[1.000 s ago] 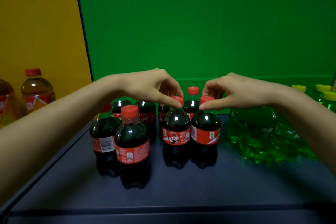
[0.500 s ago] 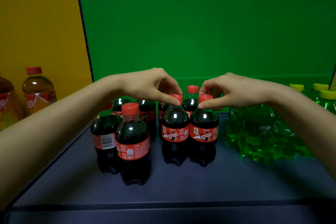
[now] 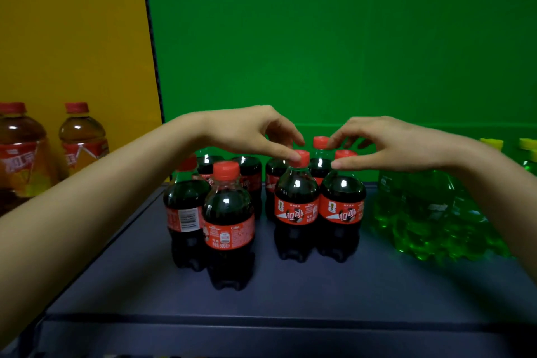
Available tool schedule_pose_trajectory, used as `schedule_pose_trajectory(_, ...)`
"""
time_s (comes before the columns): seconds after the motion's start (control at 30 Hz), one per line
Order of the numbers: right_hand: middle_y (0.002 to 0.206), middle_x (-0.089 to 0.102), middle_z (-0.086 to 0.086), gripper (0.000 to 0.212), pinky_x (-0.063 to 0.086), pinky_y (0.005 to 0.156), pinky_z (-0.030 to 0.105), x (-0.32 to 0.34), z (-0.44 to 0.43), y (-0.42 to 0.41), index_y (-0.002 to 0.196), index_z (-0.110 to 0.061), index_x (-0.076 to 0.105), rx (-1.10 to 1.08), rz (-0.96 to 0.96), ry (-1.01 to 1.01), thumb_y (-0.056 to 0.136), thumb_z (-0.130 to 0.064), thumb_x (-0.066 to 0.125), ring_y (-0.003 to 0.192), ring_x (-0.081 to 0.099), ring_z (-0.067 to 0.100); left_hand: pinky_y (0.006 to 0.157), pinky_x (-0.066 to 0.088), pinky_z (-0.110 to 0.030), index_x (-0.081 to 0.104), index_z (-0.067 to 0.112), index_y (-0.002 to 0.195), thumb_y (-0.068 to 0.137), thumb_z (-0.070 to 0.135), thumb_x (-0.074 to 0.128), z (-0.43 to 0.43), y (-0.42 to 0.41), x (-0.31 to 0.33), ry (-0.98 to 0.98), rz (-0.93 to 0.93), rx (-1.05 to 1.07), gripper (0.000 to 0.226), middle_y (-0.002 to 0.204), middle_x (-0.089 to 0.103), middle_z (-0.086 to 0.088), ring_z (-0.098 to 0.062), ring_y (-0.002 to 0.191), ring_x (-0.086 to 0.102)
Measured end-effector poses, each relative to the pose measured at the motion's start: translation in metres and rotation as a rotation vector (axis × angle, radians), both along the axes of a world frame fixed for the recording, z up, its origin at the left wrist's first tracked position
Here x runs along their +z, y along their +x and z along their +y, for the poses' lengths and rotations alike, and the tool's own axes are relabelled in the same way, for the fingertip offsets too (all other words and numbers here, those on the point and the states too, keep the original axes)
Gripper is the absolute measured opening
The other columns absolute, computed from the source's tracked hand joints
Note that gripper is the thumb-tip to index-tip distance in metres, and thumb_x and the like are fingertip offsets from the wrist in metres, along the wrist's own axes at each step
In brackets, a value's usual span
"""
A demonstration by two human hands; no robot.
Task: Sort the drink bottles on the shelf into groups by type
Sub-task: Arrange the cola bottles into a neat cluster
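Cola bottles (image 3: 229, 212) stand grouped on the shelf (image 3: 290, 293), between tea bottles (image 3: 81, 142) and green sodas (image 3: 421, 212)
Left hand (image 3: 255, 136) pinches the left front bottle (image 3: 296, 206) by its cap, right hand (image 3: 392, 145) the right front bottle (image 3: 341, 209); both upright, touching, directly beneath each hand

Bare shelf (image 3: 319, 293) lies open in front; cola bottles (image 3: 229, 221) crowd the middle, green bottles (image 3: 421, 212) block the right.
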State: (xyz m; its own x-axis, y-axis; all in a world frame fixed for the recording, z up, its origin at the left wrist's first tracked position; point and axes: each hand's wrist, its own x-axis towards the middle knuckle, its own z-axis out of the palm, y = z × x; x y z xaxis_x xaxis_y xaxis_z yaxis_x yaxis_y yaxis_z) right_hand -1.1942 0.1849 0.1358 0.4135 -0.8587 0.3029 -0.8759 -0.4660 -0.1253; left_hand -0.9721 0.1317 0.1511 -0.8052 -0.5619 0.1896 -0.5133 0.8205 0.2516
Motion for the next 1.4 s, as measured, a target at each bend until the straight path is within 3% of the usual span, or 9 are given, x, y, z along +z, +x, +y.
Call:
schedule_pose_trajectory(0.1,0.104,0.062,-0.010,0.048,0.049,0.088,0.024,0.002,0.008,0.024,0.107,-0.026,0.063,0.097,-0.141,-0.160,0.071,-0.055,0.051,0.098,0.058,0.003,0.085,0.049,-0.017,0.061,0.016,0.119,0.082,0.043,0.053,0.006,0.033,0.007,-0.047,0.115,0.054,0.046,0.108,0.068,0.009,-0.003,0.096,0.063)
schedule_pose_trajectory(0.2,0.104,0.065,-0.015,0.043,0.051,0.082,0.020,0.000,0.015,0.064,0.107,-0.025,0.063,0.179,-0.225,-0.087,0.073,-0.051,0.054,0.095,0.061,0.000,0.086,0.049,-0.024,0.066,0.015,0.110,0.083,0.042,0.049,0.008,0.077,0.002,-0.043,0.205,0.114,0.042,0.104,0.070,0.006,-0.007,0.096,0.064)
schedule_pose_trajectory(0.47,0.102,0.070,-0.012,0.029,0.045,0.078,0.009,-0.011,0.009,0.139,0.103,-0.030,0.065,0.184,-0.123,-0.042,0.076,-0.042,0.066,0.089,0.062,-0.002,0.084,0.047,-0.010,0.062,0.016,0.115,0.083,0.028,0.058,0.003,0.149,-0.034,0.183,0.292,0.080,0.035,0.109,0.067,0.011,0.003,0.100,0.062)
schedule_pose_trajectory(0.73,0.114,0.064,-0.016,0.031,0.049,0.088,0.018,-0.007,0.001,0.136,0.113,-0.028,0.062,0.077,-0.157,0.100,0.082,-0.027,0.065,0.099,0.061,-0.002,0.094,0.046,-0.016,0.059,0.018,0.111,0.078,0.029,0.059,-0.012,0.144,-0.049,0.251,0.428,-0.037,0.034,0.119,0.061,0.003,-0.009,0.109,0.059)
schedule_pose_trajectory(0.9,0.109,0.053,-0.026,0.036,0.042,0.082,0.000,-0.004,-0.002,0.139,0.120,-0.028,0.058,0.006,-0.108,0.117,0.084,-0.024,0.063,0.100,0.058,-0.001,0.093,0.047,-0.021,0.060,0.017,0.108,0.083,0.018,0.061,-0.019,0.142,-0.051,0.236,0.467,-0.046,0.025,0.116,0.064,-0.006,-0.017,0.107,0.059)
schedule_pose_trajectory(1.0,0.100,0.054,-0.028,0.034,0.040,0.077,-0.003,-0.003,-0.004,0.142,0.113,-0.027,0.063,-0.023,-0.092,0.069,0.080,-0.032,0.067,0.091,0.058,-0.007,0.090,0.048,-0.018,0.060,0.016,0.107,0.083,0.017,0.062,-0.021,0.140,-0.052,0.229,0.469,-0.034,0.024,0.113,0.065,-0.005,-0.014,0.103,0.060)
schedule_pose_trajectory(1.17,0.100,0.061,-0.020,0.032,0.039,0.075,-0.003,-0.001,-0.009,0.141,0.108,-0.026,0.067,-0.028,-0.060,0.030,0.077,-0.033,0.071,0.087,0.054,-0.014,0.067,0.045,-0.012,0.060,0.017,0.088,0.072,0.027,0.075,-0.023,0.132,-0.056,0.095,0.589,0.114,0.024,0.079,0.062,0.004,-0.006,0.072,0.055)
schedule_pose_trajectory(1.33,0.092,0.056,-0.032,0.031,0.044,0.078,0.005,0.002,-0.011,0.137,0.107,-0.030,0.065,-0.026,-0.049,0.069,0.076,-0.034,0.070,0.091,0.060,-0.004,0.081,0.052,-0.019,0.066,0.014,0.103,0.083,0.022,0.065,-0.021,0.140,-0.049,0.300,0.548,0.046,0.022,0.100,0.070,-0.002,-0.010,0.091,0.064)
schedule_pose_trajectory(1.4,0.094,0.058,-0.029,0.031,0.044,0.081,0.009,0.002,-0.012,0.136,0.107,-0.030,0.065,-0.020,-0.044,0.068,0.076,-0.034,0.070,0.092,0.059,-0.003,0.077,0.052,-0.014,0.067,0.012,0.103,0.082,0.017,0.066,-0.021,0.140,-0.049,0.286,0.580,0.029,0.021,0.093,0.070,0.001,-0.003,0.084,0.064)
